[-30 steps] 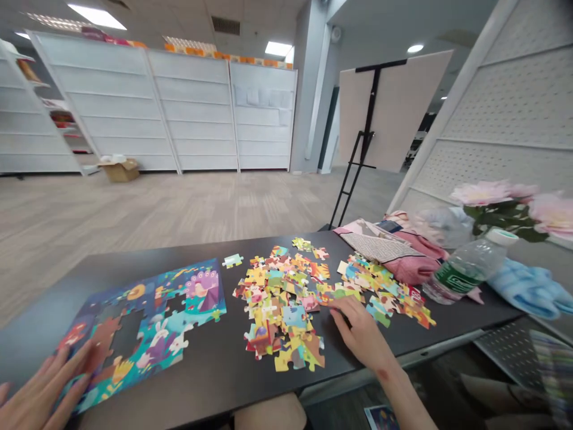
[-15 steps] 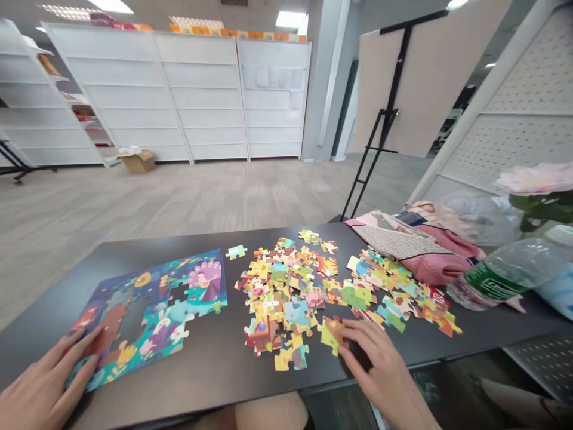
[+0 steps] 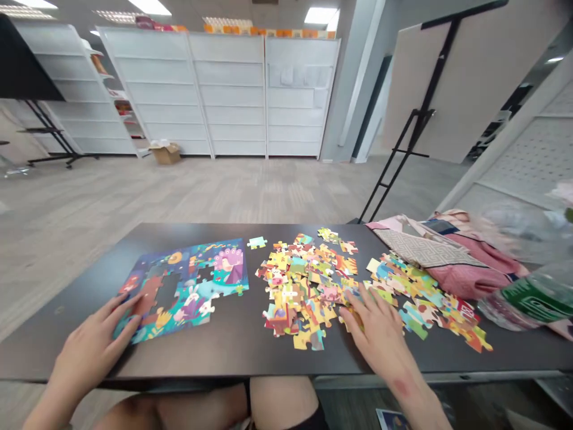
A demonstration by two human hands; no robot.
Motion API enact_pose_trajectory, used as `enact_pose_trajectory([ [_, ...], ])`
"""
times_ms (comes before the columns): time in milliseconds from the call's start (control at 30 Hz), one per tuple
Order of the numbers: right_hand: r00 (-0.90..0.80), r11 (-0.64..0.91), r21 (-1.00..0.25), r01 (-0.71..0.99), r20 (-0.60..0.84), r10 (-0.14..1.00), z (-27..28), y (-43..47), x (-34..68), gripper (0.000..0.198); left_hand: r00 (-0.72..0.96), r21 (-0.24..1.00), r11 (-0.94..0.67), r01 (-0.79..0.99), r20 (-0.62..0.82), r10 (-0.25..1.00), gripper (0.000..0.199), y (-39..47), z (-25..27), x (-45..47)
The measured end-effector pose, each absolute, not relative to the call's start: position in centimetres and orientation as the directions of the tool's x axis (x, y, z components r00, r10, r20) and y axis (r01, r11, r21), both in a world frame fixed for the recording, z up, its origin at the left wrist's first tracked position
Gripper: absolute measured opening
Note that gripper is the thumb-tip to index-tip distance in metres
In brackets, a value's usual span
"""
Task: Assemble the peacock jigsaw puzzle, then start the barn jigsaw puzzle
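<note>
A partly assembled jigsaw puzzle (image 3: 192, 304) lies at the left of the dark table, showing a rabbit and a peacock, with gaps inside. My left hand (image 3: 101, 334) rests on its lower left corner, fingers spread and empty. A heap of loose puzzle pieces (image 3: 290, 263) covers the middle of the table. My right hand (image 3: 378, 325) is over the heap's right edge, thumb and fingers apart, touching pieces. The pieces under its fingers are partly hidden. A second group of loose pieces (image 3: 416, 292) lies farther right. One pale blue-green piece (image 3: 256, 242) sits apart near the far edge.
On the right side of the table (image 3: 215, 358) are a pink patterned cloth bag (image 3: 461, 263) and a clear plastic bottle with a green label (image 3: 532, 301), lying tilted. Past the table stand a board on a black easel (image 3: 414, 125), white shelving (image 3: 228, 95) and a cardboard box (image 3: 165, 153).
My right hand has moved from a yellow-and-brown piece near the front edge up onto the heap. My left hand stays on the puzzle. The camera view has shifted.
</note>
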State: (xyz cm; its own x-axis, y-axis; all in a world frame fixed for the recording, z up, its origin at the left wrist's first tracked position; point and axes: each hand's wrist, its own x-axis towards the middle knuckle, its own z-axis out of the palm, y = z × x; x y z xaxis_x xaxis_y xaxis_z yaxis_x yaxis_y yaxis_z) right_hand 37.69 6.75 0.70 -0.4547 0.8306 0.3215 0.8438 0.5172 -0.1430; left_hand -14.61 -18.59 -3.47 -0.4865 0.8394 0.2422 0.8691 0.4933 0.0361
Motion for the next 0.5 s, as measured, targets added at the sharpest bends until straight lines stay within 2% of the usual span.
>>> enact_pose_trajectory([
  [67,-0.468,0.531,-0.151,0.834,0.318,0.825,1.2,6.2,37.0,0.050,-0.498,0.053,0.502,0.863,0.248,0.831,0.061,-18.4,-3.1,-14.2],
  [167,-0.647,0.688,-0.212,0.694,0.235,0.725,2.6,4.1,33.2,0.057,-0.509,0.067,0.509,0.858,0.245,0.825,0.061,-18.3,-2.9,-14.0],
  [267,-0.736,0.753,-0.231,0.616,0.169,0.655,3.4,2.6,29.3,0.051,-0.503,0.063,0.504,0.861,0.244,0.829,0.063,-18.2,-3.1,-14.1],
  [367,-0.717,0.739,-0.181,0.648,0.181,0.673,3.3,3.2,28.5,0.040,-0.489,0.064,0.490,0.869,0.260,0.833,0.065,-18.2,-3.0,-13.8],
  [500,-0.618,0.662,-0.104,0.742,0.278,0.736,2.0,6.6,32.5,0.034,-0.490,0.068,0.492,0.868,0.285,0.824,0.063,-18.0,-2.3,-12.9],
])
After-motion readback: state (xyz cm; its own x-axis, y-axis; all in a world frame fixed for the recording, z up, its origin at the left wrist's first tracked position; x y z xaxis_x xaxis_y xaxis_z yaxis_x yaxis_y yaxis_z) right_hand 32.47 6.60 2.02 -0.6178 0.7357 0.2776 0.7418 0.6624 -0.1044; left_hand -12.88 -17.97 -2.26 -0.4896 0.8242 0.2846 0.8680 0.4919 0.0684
